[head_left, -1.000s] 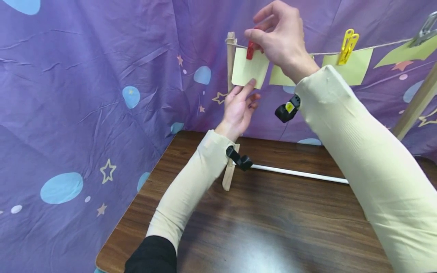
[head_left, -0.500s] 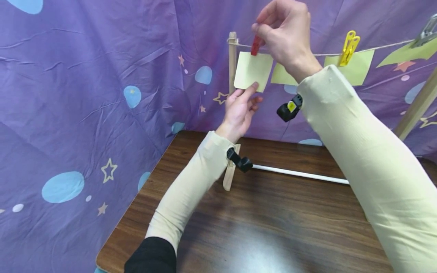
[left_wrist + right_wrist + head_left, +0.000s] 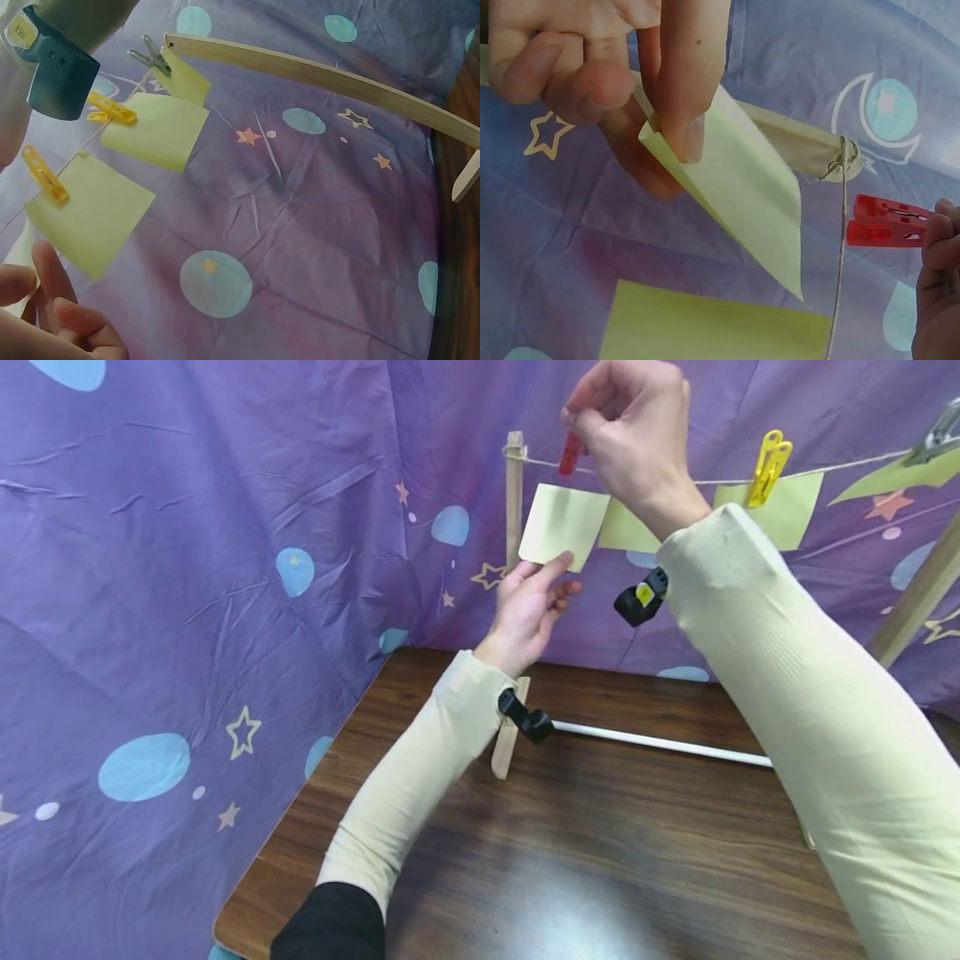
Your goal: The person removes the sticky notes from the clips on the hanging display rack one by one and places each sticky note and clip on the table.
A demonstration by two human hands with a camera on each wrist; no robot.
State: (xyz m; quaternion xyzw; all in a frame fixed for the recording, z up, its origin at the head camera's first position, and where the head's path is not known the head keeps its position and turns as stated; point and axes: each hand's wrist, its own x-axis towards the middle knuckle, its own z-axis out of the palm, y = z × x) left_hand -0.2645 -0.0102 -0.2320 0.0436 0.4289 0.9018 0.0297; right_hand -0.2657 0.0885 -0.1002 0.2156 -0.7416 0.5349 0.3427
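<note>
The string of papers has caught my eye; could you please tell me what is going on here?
A person's left hand pinches a paper by its lower edge, just below the string. The right hand holds a red peg close to the string and apart from that paper, so it is unclipped at this moment. Three other papers hang along the string, two on yellow pegs and one on a grey peg.

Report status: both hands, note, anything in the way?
Left hand pinching yellow note. Right hand pinching red clothespin. Note unclipped, apart from clothespin. String between the two in right wrist view.
</note>
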